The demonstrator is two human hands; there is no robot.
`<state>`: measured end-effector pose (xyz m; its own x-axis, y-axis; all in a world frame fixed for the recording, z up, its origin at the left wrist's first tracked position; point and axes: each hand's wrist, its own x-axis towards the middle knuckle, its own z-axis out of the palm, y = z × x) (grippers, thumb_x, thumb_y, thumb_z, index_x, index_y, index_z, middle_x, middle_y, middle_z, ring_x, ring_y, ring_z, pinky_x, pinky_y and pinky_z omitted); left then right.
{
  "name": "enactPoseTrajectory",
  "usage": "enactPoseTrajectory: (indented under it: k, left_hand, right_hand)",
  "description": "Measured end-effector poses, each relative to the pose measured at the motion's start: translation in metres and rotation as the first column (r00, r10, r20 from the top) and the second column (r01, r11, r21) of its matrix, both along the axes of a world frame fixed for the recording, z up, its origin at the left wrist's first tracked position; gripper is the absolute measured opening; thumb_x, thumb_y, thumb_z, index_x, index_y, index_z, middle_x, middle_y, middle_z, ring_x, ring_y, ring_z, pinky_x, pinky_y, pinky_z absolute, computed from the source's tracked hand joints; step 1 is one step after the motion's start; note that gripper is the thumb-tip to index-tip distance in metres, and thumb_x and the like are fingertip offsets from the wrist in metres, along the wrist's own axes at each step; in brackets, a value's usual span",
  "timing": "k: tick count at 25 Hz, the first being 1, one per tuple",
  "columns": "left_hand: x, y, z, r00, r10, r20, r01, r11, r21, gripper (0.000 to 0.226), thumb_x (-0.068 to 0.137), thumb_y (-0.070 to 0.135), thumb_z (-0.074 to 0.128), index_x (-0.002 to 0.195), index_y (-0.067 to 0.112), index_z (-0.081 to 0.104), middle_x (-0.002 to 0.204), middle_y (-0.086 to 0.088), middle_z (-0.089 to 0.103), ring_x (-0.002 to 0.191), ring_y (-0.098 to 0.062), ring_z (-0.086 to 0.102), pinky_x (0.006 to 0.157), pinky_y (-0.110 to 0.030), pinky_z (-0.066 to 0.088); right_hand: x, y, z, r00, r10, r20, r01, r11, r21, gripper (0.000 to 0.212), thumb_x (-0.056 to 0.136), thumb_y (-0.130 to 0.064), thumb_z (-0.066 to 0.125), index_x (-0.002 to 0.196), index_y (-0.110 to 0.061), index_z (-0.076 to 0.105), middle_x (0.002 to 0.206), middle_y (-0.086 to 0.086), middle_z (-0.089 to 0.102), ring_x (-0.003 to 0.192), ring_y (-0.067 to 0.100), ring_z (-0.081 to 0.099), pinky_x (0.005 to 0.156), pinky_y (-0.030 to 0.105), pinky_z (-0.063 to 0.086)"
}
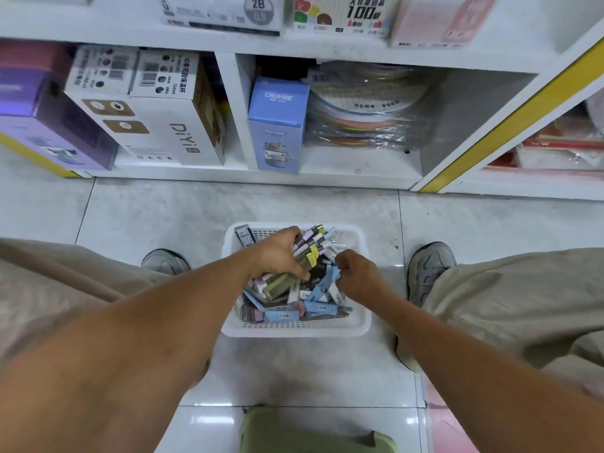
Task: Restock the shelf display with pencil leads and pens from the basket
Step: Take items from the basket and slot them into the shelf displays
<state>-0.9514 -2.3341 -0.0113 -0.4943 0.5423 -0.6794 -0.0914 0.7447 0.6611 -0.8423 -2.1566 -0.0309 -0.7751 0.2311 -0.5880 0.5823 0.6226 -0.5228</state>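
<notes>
Gripping a bunch of pens (312,248) over the white basket (295,328) on the floor, the left hand (277,253) was full while the right hand (354,273) pinched something small among the blue lead packs (318,307).

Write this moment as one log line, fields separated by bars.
stage: gathering | left hand: grips bundle of pens | right hand: fingers curled among packets | basket: on floor
</notes>
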Motion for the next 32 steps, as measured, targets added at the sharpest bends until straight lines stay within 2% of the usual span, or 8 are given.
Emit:
enactPoseTrajectory:
  k: [6,10,16,19,24,27,30,32]
  left_hand:
    - [0.0,-0.002,0.018,0.972,0.137,0.189,-0.164,0.978,0.133,0.058,0.06,0.019,0.093,0.109,0.016,0.063,0.104,-0.007,0.074,0.094,-0.026,0.072,0.086,-0.048,0.058]
    - [0.005,0.006,0.029,0.948,0.19,0.256,-0.234,0.959,0.157,0.056,0.062,0.015,0.092,0.109,0.012,0.063,0.102,-0.012,0.075,0.091,-0.029,0.074,0.082,-0.05,0.059]
    - [-0.009,0.019,0.088,0.917,0.258,0.305,-0.351,0.886,0.304,0.04,0.068,0.004,0.086,0.104,0.003,0.07,0.103,-0.021,0.073,0.092,-0.033,0.072,0.086,-0.051,0.057]
    - [-0.018,0.026,0.14,0.922,0.281,0.267,-0.369,0.847,0.383,0.046,0.068,0.002,0.086,0.11,0.003,0.067,0.104,-0.017,0.074,0.096,-0.03,0.072,0.088,-0.044,0.057]
    - [-0.03,0.031,0.23,0.918,0.342,0.203,-0.397,0.772,0.496,0.043,0.071,-0.002,0.083,0.111,0.003,0.067,0.106,-0.017,0.074,0.097,-0.029,0.072,0.084,-0.038,0.058]
    - [-0.031,0.031,0.272,0.924,0.342,0.168,-0.376,0.744,0.552,0.034,0.073,-0.005,0.08,0.104,0.005,0.071,0.101,-0.015,0.075,0.091,-0.024,0.073,0.075,-0.03,0.059]
    - [-0.032,0.032,0.301,0.912,0.343,0.223,-0.407,0.709,0.575,0.041,0.071,0.005,0.084,0.11,0.003,0.07,0.104,-0.017,0.074,0.095,-0.027,0.073,0.077,-0.033,0.059]
    - [-0.035,0.03,0.314,0.88,0.379,0.287,-0.474,0.658,0.585,0.045,0.068,0.019,0.084,0.108,0.004,0.07,0.096,-0.015,0.076,0.084,-0.022,0.074,0.066,-0.029,0.058]
  right_hand:
    - [-0.011,-0.001,0.022,0.992,-0.087,0.095,0.104,0.976,-0.189,0.044,0.076,0.006,0.064,0.118,-0.008,0.064,0.108,0.009,0.068,0.098,0.024,0.066,0.087,0.037,0.058]
    - [-0.014,0.005,0.044,0.986,-0.134,0.096,0.153,0.958,-0.242,0.03,0.077,0.003,0.064,0.105,-0.01,0.067,0.105,0.011,0.07,0.098,0.026,0.067,0.087,0.039,0.056]
    - [-0.04,0.017,0.127,0.963,-0.064,0.263,0.226,0.724,-0.651,0.026,0.086,0.009,0.062,0.111,0.003,0.065,0.107,0.022,0.073,0.094,0.03,0.074,0.071,0.028,0.059]
    - [-0.053,0.032,0.188,0.975,0.01,0.22,0.166,0.628,-0.76,0.019,0.089,0.007,0.059,0.107,0.003,0.066,0.112,0.026,0.07,0.096,0.031,0.073,0.072,0.029,0.06]
    - [-0.063,0.042,0.275,0.986,-0.132,0.097,0.15,0.492,-0.857,0.025,0.083,-0.017,0.068,0.106,-0.005,0.066,0.1,0.021,0.07,0.082,0.027,0.073,0.066,0.029,0.061]
    - [-0.073,0.033,0.315,0.976,-0.216,-0.023,0.105,0.56,-0.822,0.031,0.084,-0.026,0.074,0.102,-0.002,0.069,0.089,0.019,0.072,0.073,0.025,0.073,0.06,0.026,0.06]
    - [-0.087,0.025,0.339,0.943,-0.307,-0.129,0.103,0.636,-0.765,0.022,0.086,-0.013,0.074,0.102,0.003,0.069,0.081,0.017,0.072,0.063,0.022,0.07,0.06,0.028,0.062]
    - [-0.094,0.024,0.349,0.928,-0.33,-0.171,0.084,0.636,-0.767,0.016,0.089,-0.005,0.07,0.102,0.003,0.068,0.079,0.017,0.07,0.056,0.019,0.068,0.054,0.024,0.06]
